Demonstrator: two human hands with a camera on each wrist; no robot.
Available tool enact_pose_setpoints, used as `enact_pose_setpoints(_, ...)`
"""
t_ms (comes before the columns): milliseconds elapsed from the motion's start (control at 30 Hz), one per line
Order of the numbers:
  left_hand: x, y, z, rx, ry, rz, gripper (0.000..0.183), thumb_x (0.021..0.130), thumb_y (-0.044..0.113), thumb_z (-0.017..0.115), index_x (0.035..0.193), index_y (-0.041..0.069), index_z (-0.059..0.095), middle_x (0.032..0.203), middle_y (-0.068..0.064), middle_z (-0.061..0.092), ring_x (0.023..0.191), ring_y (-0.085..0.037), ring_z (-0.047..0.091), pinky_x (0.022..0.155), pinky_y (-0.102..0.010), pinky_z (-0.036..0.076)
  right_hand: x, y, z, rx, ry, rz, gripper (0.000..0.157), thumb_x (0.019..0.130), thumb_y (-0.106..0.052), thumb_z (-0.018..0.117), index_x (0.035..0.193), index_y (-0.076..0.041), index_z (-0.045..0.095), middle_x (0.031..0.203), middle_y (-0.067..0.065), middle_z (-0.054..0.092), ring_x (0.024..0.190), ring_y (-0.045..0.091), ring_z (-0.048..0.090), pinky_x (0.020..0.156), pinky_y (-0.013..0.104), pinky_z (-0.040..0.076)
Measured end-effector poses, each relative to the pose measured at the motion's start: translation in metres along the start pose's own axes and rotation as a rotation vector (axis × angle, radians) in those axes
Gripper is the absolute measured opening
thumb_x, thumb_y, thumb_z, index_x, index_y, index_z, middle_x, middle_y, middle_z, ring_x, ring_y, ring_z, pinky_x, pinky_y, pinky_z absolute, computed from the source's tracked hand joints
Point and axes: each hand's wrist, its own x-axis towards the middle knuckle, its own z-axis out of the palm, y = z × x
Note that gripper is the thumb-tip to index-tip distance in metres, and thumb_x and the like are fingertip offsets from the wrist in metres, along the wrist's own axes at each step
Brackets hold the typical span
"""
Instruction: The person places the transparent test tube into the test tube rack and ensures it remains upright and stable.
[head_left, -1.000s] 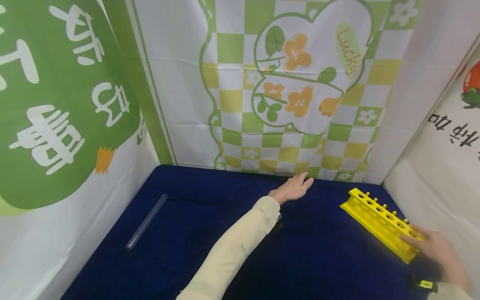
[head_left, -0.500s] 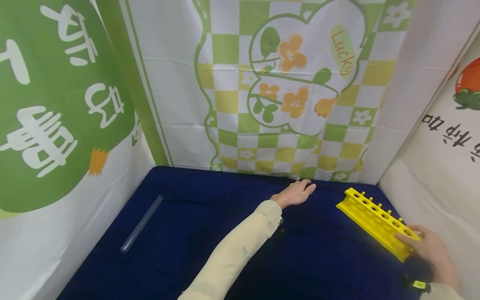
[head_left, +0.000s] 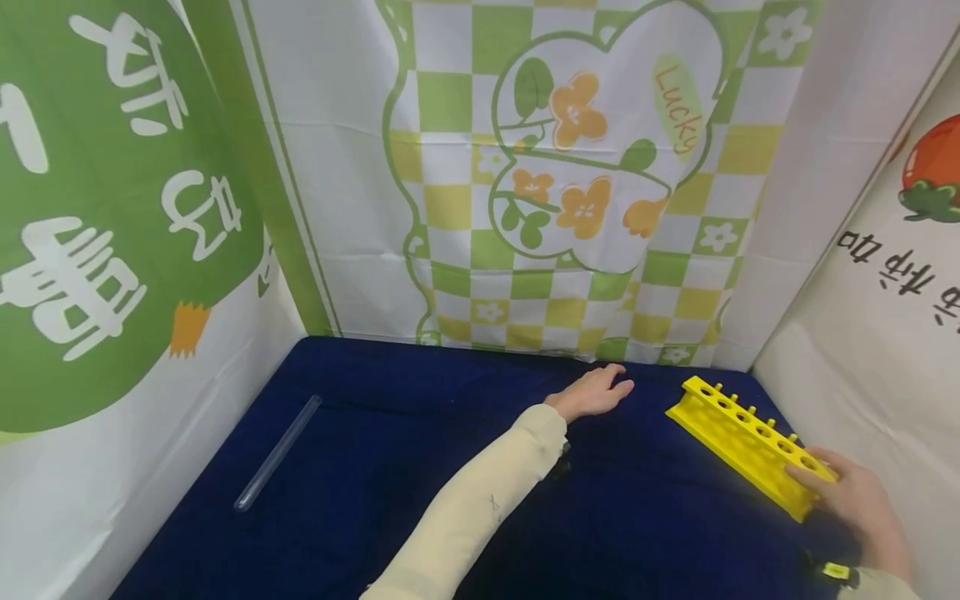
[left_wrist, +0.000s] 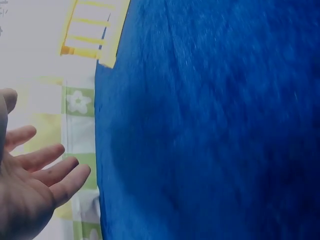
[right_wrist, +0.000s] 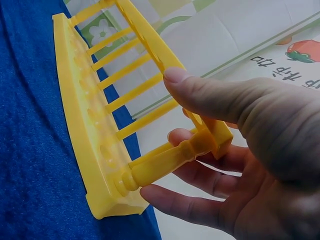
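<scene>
A yellow test tube rack stands at the right of the dark blue cloth. My right hand grips its near end; in the right wrist view the thumb lies on the top bar and fingers curl round the end post. Over the back part of the table, my left hand is stretched out with relaxed fingers and holds nothing. A clear glass test tube lies slanted at the left, apart from both hands.
Dark blue cloth covers the table. Printed fabric hangs behind it, with a green checked panel at the back and a white sheet at the right close to the right hand.
The view has shifted slightly, so everything sits a little further left. My left hand has drawn back slightly from the back fabric. The right hand keeps its grip on the rack.
</scene>
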Motion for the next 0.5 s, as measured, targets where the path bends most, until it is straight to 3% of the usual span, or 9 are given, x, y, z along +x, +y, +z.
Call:
enact_pose_setpoints(167,0.001,0.007,0.008,-0.124,-0.003,-0.020,0.058,0.103,0.056,0.033,0.151,0.024,0.035,0.146,-0.005,0.052,0.127,-0.018,0.056,0.100,-0.036,0.050,0.000,-0.006,-0.001,-0.002,-0.005,0.013,0.095,0.092,-0.064,0.053,0.144,0.012,0.031,0.143,0.046,0.027,0.080,0.024,0.069,0.082,0.059,0.049)
enact_pose_setpoints(333,0.003,0.012,0.020,-0.226,0.020,-0.065,0.058,0.101,0.060,0.032,0.149,0.027,0.038,0.140,0.000,0.056,0.122,-0.016,0.059,0.097,-0.037,0.051,0.000,-0.006,0.002,0.019,0.026,-0.012,0.089,0.093,-0.058,0.056,0.142,0.013,0.034,0.141,0.046,0.030,0.089,0.032,0.068,0.081,0.054,0.052)
enact_pose_setpoints(500,0.009,0.015,0.031,-0.248,0.040,-0.073,0.059,0.100,0.062,0.033,0.147,0.027,0.040,0.137,0.001,0.058,0.118,-0.015,0.060,0.095,-0.035,0.052,0.001,-0.001,0.003,0.022,0.045,-0.021,0.088,0.093,-0.057,0.056,0.143,0.012,0.035,0.141,0.046,0.030,0.088,0.031,0.068,0.081,0.054,0.052)
